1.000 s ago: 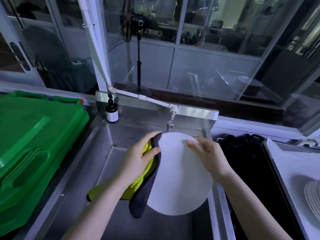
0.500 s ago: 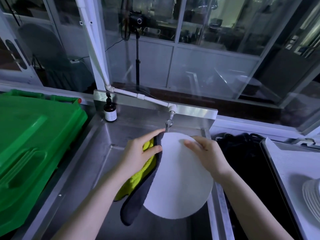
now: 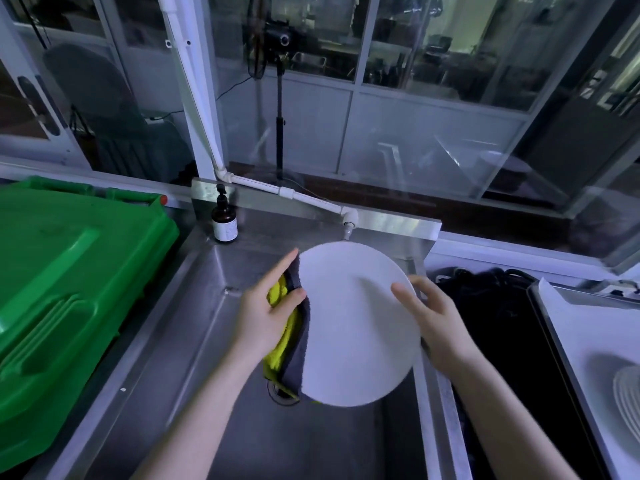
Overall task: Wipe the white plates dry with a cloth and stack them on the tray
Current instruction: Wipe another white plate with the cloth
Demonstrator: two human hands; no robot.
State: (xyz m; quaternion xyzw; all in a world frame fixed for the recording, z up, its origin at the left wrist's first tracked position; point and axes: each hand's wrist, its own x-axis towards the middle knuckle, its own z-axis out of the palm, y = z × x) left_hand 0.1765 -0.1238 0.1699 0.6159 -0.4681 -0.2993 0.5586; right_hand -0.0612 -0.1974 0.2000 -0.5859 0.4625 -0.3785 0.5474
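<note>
1. The white plate [image 3: 356, 323] is held up over the sink [image 3: 173, 341], tilted so its face points back at us.
2. Our left hand [image 3: 266, 317] grips the cloth [image 3: 294, 351]. The thumb is clamped over the grey-and-yellow fold and the index finger is stretched up along the rim. The cloth wraps the plate's left edge, so it sits between that hand and the plate.
3. Our right hand [image 3: 440, 323] pinches the opposite edge, thumb on the front face and fingers behind.
4. The bit that matters: the tray [image 3: 588, 327] and its stack of plates [image 3: 627, 400] sit off to the right, well apart from the sink. The right hand is the nearer one, so we reckon it does the carrying.
5. It's a round plate, so there's no long axis to line up. It just needs to go from tilted to flat.
</note>
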